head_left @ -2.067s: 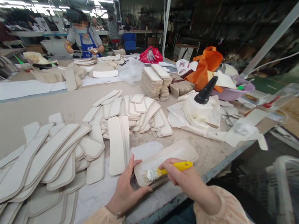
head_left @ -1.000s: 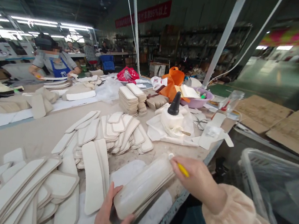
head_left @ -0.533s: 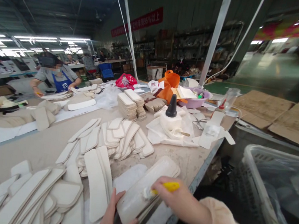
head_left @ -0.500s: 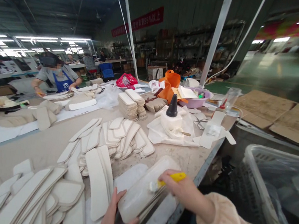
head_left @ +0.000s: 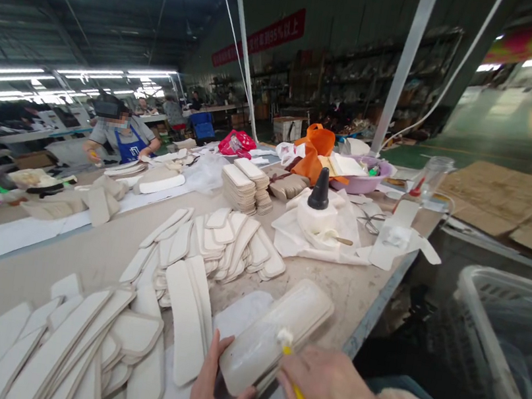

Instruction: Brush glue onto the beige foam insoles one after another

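My right hand is closed round a yellow-handled brush. The brush's white-coated tip rests on a long, rounded, pale panel, whose top looks wet and glossy. Under it, edges of more panels show. My left hand grips the near end of this panel stack, fingers on one side and thumb on the other. Loose pale panels lie left of my hand, with a heap of them beyond. A white tub with a black cone stands on a plastic sheet farther back.
A white plastic basket stands right of the table edge. Farther back are stacked panels, scissors, a purple basin and a clear jar. Another person works across the table at left.
My right hand has come nearer along the panel, and the brush handle now points down toward me. My left hand keeps its hold on the near end. The view has shifted slightly.
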Motion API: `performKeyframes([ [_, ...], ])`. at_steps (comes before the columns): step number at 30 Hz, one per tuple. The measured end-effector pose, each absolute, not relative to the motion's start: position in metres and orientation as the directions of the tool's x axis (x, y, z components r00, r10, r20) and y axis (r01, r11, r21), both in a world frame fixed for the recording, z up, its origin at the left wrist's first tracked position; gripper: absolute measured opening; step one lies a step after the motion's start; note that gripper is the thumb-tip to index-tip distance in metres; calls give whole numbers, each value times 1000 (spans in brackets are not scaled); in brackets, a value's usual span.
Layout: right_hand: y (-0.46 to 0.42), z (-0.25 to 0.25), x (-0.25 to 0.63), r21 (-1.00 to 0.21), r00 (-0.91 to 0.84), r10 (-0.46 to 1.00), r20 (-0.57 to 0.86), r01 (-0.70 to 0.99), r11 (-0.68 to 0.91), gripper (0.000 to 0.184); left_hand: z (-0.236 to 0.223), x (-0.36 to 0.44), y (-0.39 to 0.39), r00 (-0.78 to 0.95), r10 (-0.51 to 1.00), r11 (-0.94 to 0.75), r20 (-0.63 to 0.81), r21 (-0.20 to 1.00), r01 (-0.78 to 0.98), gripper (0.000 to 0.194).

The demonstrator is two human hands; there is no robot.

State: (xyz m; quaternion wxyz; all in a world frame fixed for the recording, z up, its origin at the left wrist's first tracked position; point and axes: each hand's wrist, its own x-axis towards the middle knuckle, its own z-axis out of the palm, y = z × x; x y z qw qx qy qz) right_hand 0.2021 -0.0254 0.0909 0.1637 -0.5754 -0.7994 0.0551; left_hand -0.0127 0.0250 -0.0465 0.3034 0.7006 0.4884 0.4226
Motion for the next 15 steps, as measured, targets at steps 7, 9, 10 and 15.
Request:
performKeyframes([
  [7, -6, 84, 236, -102, -99, 930, 354, 984, 144, 24, -44, -14, 24, 183, 947, -320, 265, 836, 447, 87],
  [9, -8, 82, 232, -86, -126, 941, 314, 983, 161, 22, -44, -14, 23, 187, 946, -322, 266, 837, 442, 87],
  [10, -13, 83, 225, -103, -183, 939, 291, 970, 221, 21, -45, -14, 23, 184, 945, -325, 271, 838, 438, 87],
  [15, -20, 93, 206, -157, -344, 882, 324, 899, 408, 16, -49, -14, 24, 174, 936, -353, 307, 839, 415, 86],
])
